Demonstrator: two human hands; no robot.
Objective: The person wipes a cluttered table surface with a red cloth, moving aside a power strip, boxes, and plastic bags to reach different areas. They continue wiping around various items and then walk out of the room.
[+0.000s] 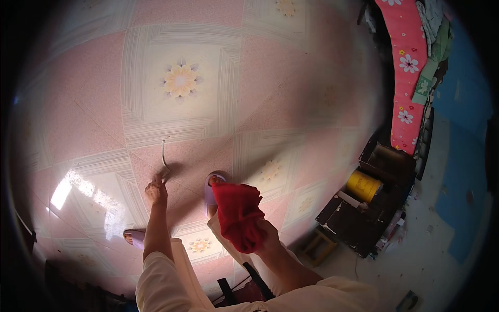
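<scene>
My right hand (pixel 266 238) grips a bunched red cloth (pixel 239 212), which hangs over my thigh and beside one slippered foot. My left hand (pixel 156 192) reaches down over the pink tiles, its fingertips together at the lower end of a thin, pale strip or cord (pixel 163 152). Whether the fingers pinch that strip or only come close to it cannot be told. Lilac slippers (pixel 209 197) are on both feet, and the floor below bears tiles with flower patterns (pixel 181 78).
A dark wooden cabinet (pixel 347 222) on the right carries a yellow tin (pixel 363 186). Behind it lies a pink flowered cloth (pixel 405 85) along a bed or bench, with green fabric (pixel 429 74) on it. A small wooden stool (pixel 319 246) stands under the cabinet's near end.
</scene>
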